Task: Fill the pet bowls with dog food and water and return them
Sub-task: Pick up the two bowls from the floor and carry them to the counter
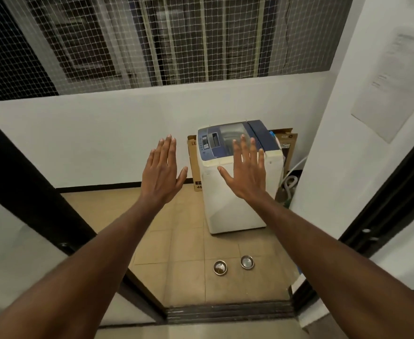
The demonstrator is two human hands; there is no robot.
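Fingers [168,152] of the left hand [160,176] straight and spread, palm facing away, nothing held. Right hand [246,173] same: flat, fingers splayed, empty. Both arms stretched forward through a dark-framed doorway, hands raised in mid-air, side by side but apart.

Two steel pet bowls on the tan tiled floor [176,241] past the threshold. Left bowl [220,267] has something brownish in it, can't tell what. Right bowl [247,262] looks shiny inside; contents unclear. They sit near each other, not touching, just in front of a white top-load washing machine [237,199] with a blue lid panel. Bowls closer to the floor's right edge than the left.

Flattened cardboard [193,165] leans against the white wall behind the washer. Mesh netting [127,40] covers the opening above the wall.
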